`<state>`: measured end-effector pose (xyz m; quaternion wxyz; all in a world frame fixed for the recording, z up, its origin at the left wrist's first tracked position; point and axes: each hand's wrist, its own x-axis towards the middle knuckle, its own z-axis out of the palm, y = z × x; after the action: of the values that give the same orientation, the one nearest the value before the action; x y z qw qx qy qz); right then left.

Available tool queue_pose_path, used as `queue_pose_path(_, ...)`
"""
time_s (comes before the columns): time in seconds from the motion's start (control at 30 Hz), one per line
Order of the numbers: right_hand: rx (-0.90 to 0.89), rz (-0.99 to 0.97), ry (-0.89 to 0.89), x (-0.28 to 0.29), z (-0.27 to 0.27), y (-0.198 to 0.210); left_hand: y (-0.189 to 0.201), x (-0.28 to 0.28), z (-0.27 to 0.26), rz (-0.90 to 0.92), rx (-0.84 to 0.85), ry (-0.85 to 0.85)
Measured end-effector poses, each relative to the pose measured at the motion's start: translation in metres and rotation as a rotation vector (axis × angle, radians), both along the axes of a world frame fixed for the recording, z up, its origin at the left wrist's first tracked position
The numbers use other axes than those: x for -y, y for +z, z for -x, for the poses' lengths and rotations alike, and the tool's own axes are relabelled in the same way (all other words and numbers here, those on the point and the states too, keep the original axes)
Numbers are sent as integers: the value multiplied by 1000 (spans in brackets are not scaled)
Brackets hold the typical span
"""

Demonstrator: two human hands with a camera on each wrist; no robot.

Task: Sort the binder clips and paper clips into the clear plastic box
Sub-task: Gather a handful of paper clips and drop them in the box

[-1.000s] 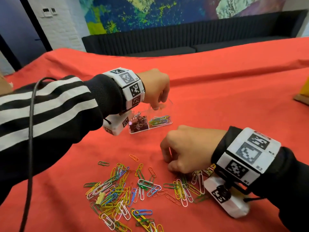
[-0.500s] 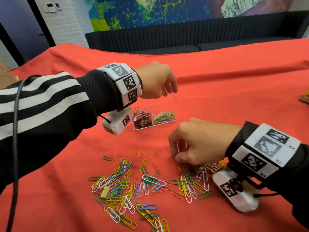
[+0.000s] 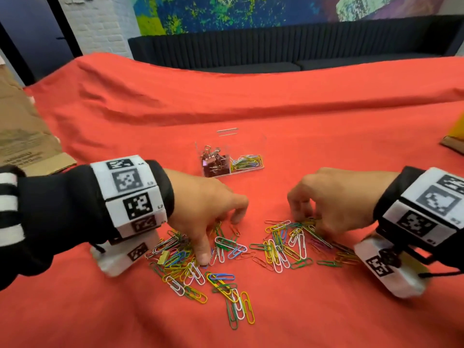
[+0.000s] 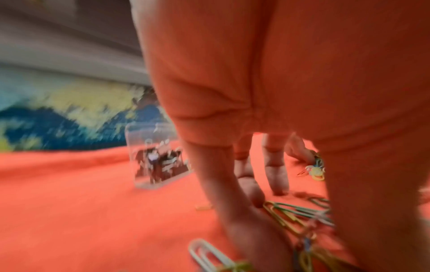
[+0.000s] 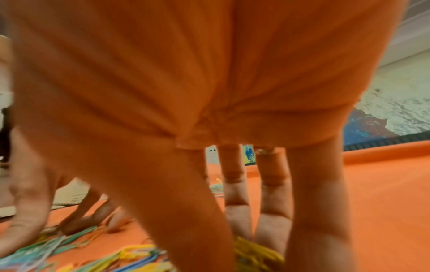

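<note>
The clear plastic box stands on the red cloth, with binder clips in its left half and coloured paper clips in its right half. Many loose paper clips lie scattered in front of it. My left hand is down on the left part of the pile, thumb and fingertips touching clips, nothing lifted. In the left wrist view that hand hovers over green clips, the box behind it. My right hand curls over the right part; its fingers gather yellow clips.
A brown paper bag lies at the left table edge. A yellow object sits at the far right edge. The cloth has a long fold behind the box. A dark sofa runs along the back.
My left hand left the box and came down onto the loose paper clips. The right hand stayed on its part of the pile. The head view tilted lower.
</note>
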<state>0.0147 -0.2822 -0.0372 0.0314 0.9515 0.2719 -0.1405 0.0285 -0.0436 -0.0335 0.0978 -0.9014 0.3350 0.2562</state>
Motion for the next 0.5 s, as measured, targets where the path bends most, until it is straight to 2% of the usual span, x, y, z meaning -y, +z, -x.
queue_pose_path(0.1, 14, -42, -6, -3, 0, -2, -4, -2, 3, 172, -60, 88)
queue_pose_path(0.2, 20, -114, -13, -4, -3, -1, -3, -3, 3, 239, 7, 65)
queue_pose_path(0.4, 24, -268, -51, 0, -5, 7, 1, -14, 8, 375, 2, 116)
queue_pose_path(0.5, 63, -428, -92, 1, -12, 16, 2, -19, 12, 434, 17, 152)
